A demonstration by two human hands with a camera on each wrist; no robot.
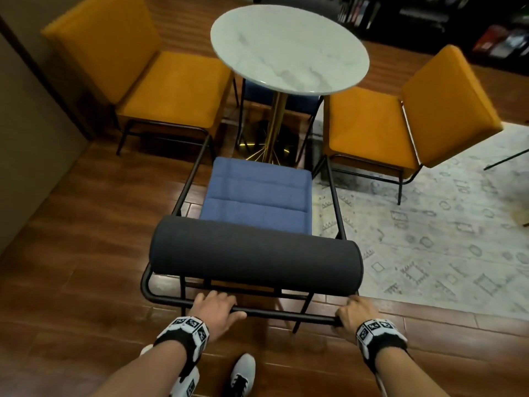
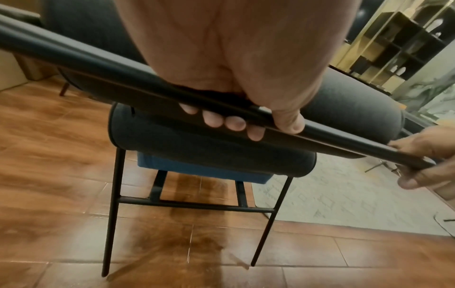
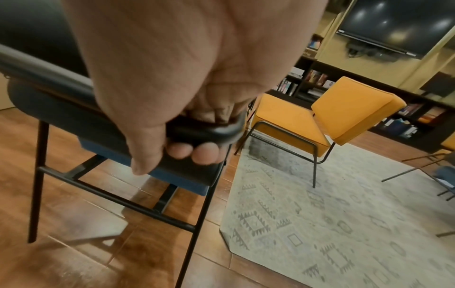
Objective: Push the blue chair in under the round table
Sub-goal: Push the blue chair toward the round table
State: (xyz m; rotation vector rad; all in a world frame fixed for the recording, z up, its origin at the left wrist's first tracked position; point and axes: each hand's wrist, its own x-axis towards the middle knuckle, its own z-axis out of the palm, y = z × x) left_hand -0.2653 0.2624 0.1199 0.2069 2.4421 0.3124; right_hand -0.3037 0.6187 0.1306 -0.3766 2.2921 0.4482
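The blue chair (image 1: 257, 193) has a blue seat, a dark roll backrest (image 1: 254, 253) and a black tube frame. It stands in front of the round white marble table (image 1: 289, 47), its seat's front edge near the table's gold base. My left hand (image 1: 217, 306) grips the black rear rail (image 1: 286, 313) left of centre, fingers curled under the tube (image 2: 221, 120). My right hand (image 1: 356, 312) grips the same rail at its right corner (image 3: 211, 132). Both hands sit behind the backrest.
An orange chair (image 1: 160, 84) stands left of the table, another orange chair (image 1: 400, 118) right of it, flanking the blue chair's path. Another blue seat (image 1: 257, 93) shows under the table's far side. A pale patterned rug (image 1: 443, 239) lies right. My shoe (image 1: 243, 373) is behind the chair.
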